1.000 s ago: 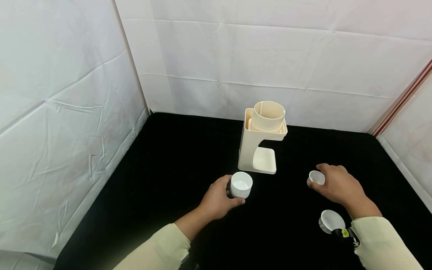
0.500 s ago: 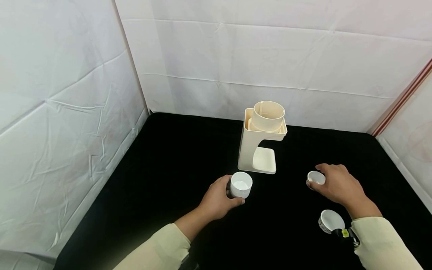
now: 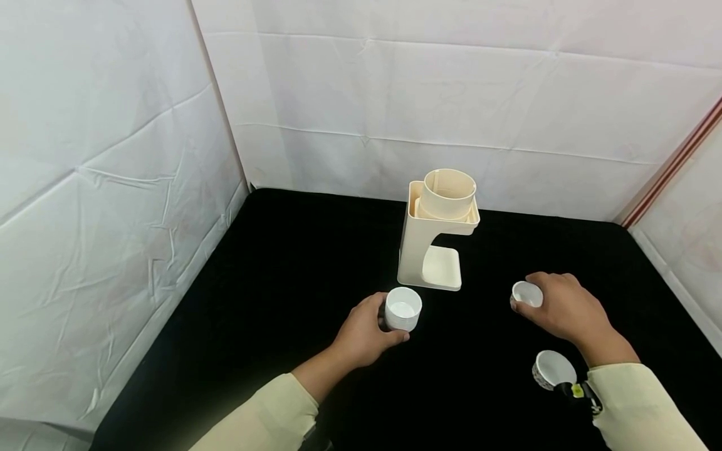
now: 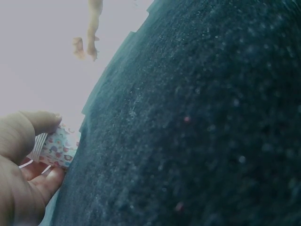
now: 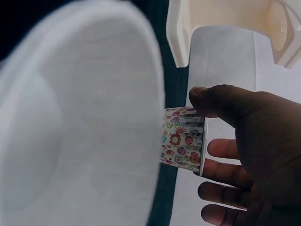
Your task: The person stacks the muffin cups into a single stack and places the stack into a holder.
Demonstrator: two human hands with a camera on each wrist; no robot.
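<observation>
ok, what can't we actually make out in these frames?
- Head view: right hand covers most of its small cup; pattern unreadable.
- Left wrist view: left hand hides most of its patterned cup.
- Right wrist view: blurred third cup blocks the table.

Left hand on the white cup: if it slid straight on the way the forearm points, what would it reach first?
Probably the cream plastic dispenser stand. The left hand grips the small white paper cup, pointing up and rightward toward the stand's flat base tray, with only bare black tabletop between. Depth is unclear, so it could pass just left.
</observation>
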